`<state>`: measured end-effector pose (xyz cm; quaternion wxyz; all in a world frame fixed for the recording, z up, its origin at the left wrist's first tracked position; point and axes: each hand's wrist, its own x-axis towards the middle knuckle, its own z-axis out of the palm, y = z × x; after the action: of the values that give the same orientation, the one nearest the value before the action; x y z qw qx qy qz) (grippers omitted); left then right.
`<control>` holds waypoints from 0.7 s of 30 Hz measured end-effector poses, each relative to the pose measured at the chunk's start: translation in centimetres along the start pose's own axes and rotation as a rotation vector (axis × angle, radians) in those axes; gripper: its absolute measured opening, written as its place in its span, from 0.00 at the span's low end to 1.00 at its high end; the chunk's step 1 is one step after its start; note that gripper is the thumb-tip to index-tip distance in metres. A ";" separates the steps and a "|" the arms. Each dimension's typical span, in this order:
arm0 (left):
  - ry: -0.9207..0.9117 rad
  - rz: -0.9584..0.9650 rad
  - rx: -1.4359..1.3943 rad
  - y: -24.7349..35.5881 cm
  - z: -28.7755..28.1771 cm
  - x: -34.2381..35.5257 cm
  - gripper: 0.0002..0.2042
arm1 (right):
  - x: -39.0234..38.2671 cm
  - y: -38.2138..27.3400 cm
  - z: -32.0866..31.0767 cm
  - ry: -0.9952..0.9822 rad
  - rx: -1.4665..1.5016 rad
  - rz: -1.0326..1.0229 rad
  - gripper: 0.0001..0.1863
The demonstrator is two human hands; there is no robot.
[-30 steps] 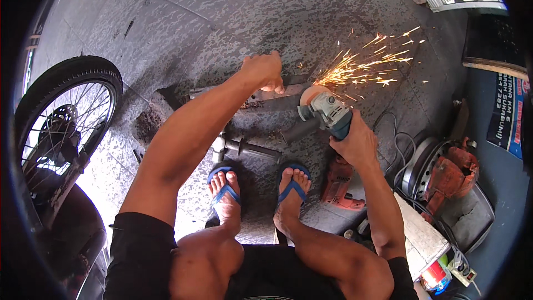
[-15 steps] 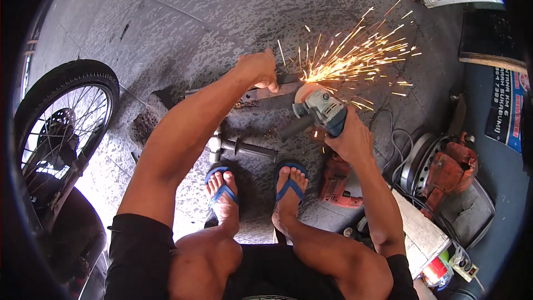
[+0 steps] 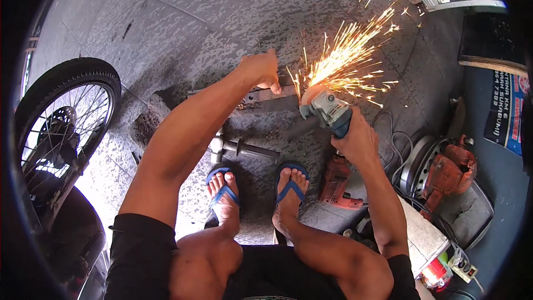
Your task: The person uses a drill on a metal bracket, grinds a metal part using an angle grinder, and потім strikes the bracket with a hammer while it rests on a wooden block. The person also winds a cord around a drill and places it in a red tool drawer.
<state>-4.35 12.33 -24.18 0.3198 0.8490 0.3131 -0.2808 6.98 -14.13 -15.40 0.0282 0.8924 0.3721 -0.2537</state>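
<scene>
In my right hand (image 3: 358, 138) is an angle grinder (image 3: 330, 109), fingers wrapped round its body. Its orange-brown disc (image 3: 312, 95) meets the right end of a flat metal bar (image 3: 272, 94) low over the floor. Bright sparks (image 3: 351, 53) spray from there, away from me and to the right. The grinder's side handle (image 3: 302, 128) sticks out to the left with no hand on it. My left hand (image 3: 261, 70) is closed on the bar, left of the disc; part of its grip is hidden.
Near my sandalled feet lies a hammer-like metal tool (image 3: 244, 149). A red power drill (image 3: 337, 183) and a red cut-off machine (image 3: 449, 172) stand to the right, with cables. At left is a spoked wheel (image 3: 69, 116). A rusty block (image 3: 150, 119) lies beyond my left forearm.
The grinder and my right hand have shifted slightly to the right. The spark spray now rises more steeply and looks denser. My left hand stays almost in place.
</scene>
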 end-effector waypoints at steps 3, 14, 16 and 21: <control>-0.005 0.025 -0.010 -0.3 0.0 0.1 0.50 | 0.3 -0.7 0.0 0.000 0.003 0.002 0.37; -0.028 -0.001 0.031 -0.3 0.1 1.0 0.53 | 1.0 -0.5 -0.8 -0.047 -0.008 -0.027 0.38; -0.005 0.014 0.032 -0.4 0.2 1.0 0.53 | 1.1 -0.8 -1.0 -0.111 -0.001 -0.001 0.39; -0.050 -0.026 0.068 0.5 -0.3 0.9 0.55 | 1.1 -1.0 -1.0 -0.065 -0.049 -0.026 0.36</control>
<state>-3.33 12.55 -24.40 0.2950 0.8480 0.3062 -0.3165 7.43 -12.45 -14.92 0.0587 0.8777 0.3889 -0.2739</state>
